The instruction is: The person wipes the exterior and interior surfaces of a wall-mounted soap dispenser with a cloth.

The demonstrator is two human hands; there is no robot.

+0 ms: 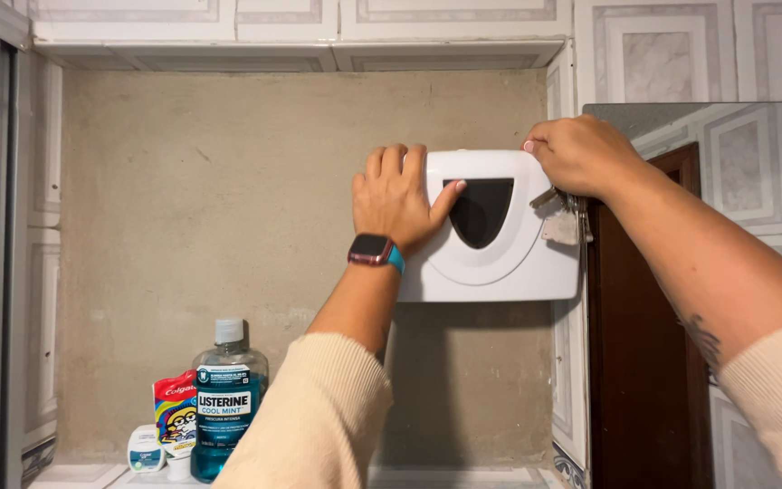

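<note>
Dispenser (500, 263), white, centre frame on wall, cover closed: left hand (395, 199) pressed flat on front, fingers together; right hand (581, 154) clamped on top right corner above keys (561, 217).

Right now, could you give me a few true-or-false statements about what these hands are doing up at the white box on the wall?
1. The left hand lies flat on the front of the white dispenser. True.
2. The right hand hangs free in the air. False: it grips the dispenser's top right corner.
3. A watch sits on the left wrist. True.
4. The mouthwash bottle lies on its side. False: it stands upright on the shelf.
5. Keys hang at the dispenser's right side. True.
</note>
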